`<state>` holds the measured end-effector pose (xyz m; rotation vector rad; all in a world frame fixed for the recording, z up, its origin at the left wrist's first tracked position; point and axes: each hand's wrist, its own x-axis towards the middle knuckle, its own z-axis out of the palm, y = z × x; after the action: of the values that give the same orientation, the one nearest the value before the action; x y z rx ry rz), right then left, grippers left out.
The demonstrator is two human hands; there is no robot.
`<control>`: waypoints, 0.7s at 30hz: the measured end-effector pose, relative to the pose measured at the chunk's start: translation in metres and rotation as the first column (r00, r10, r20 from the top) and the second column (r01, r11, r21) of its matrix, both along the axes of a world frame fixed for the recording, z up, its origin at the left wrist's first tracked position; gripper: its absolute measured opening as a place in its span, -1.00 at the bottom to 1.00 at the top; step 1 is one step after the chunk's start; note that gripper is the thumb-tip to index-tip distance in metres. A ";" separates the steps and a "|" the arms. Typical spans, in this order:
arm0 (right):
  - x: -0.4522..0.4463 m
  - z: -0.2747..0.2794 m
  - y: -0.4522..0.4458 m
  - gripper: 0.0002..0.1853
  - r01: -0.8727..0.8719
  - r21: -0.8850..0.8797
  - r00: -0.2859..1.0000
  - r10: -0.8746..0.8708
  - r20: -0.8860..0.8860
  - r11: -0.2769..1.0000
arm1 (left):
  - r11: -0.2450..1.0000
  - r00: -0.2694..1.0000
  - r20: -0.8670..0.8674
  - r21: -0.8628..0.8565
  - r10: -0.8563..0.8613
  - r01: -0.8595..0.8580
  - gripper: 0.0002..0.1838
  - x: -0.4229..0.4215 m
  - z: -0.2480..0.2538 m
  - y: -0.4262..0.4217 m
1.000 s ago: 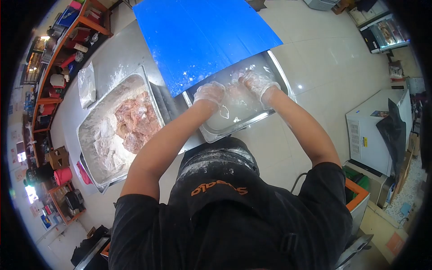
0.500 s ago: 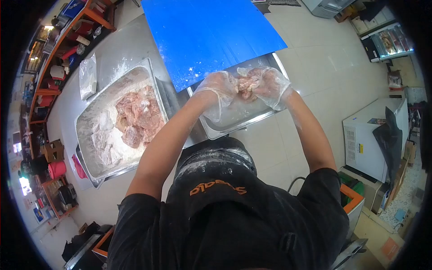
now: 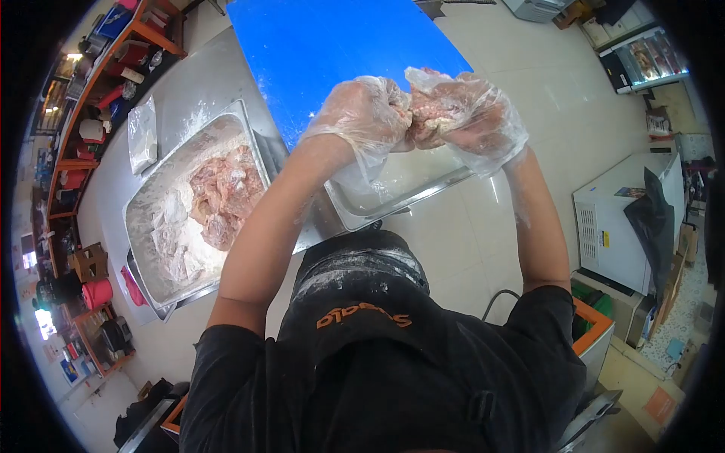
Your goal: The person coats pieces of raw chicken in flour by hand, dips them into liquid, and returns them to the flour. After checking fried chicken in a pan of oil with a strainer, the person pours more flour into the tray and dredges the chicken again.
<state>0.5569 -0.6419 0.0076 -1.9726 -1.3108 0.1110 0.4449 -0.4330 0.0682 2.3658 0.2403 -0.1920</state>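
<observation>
My left hand (image 3: 362,113), in a clear plastic glove, is closed on one side of a piece of raw meat (image 3: 429,109). Gripping its other side is my right hand (image 3: 479,121), gloved the same way. Both are raised above a metal tray of cloudy liquid (image 3: 393,185), which they partly cover. A blue board (image 3: 340,45) lies across the tray's far part. On the left, a deep metal tray (image 3: 140,253) holds white flour and a heap of raw meat pieces (image 3: 223,192).
A plastic bag of white powder (image 3: 142,136) lies on the steel table (image 3: 204,72) behind the flour tray. Orange shelves (image 3: 72,162) line the far left. A white chest freezer (image 3: 615,219) stands at the right, with a black sheet over its edge.
My hands were down in the liquid, then came up with the meat between them. They are now higher and nearer the camera, over the tray and the blue board's edge.
</observation>
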 end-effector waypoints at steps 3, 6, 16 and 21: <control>0.005 -0.067 -0.002 -0.33 0.115 0.256 0.777 0.074 -0.625 0.960 | 0.996 0.995 -0.090 -0.064 0.052 -0.057 -0.59 0.002 -0.020 0.001; -0.007 -0.052 0.014 -0.34 -0.015 0.199 0.978 0.056 -0.202 0.980 | 0.993 0.993 -0.089 -0.081 0.077 -0.084 -0.63 -0.001 -0.034 0.010; -0.047 0.038 0.058 -0.47 -0.027 0.135 0.985 0.003 0.172 0.990 | 0.995 0.982 0.177 0.084 -0.068 0.054 -0.65 -0.044 0.001 0.051; -0.099 0.069 0.127 -0.48 -0.123 0.240 0.986 0.090 0.144 0.963 | 0.996 0.997 0.076 0.087 0.015 -0.022 -0.89 -0.126 0.072 0.122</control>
<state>0.4584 -0.5151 0.0762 -1.7210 -1.4411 -0.1288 0.3191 -0.3110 0.1401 2.4511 0.2388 -0.0851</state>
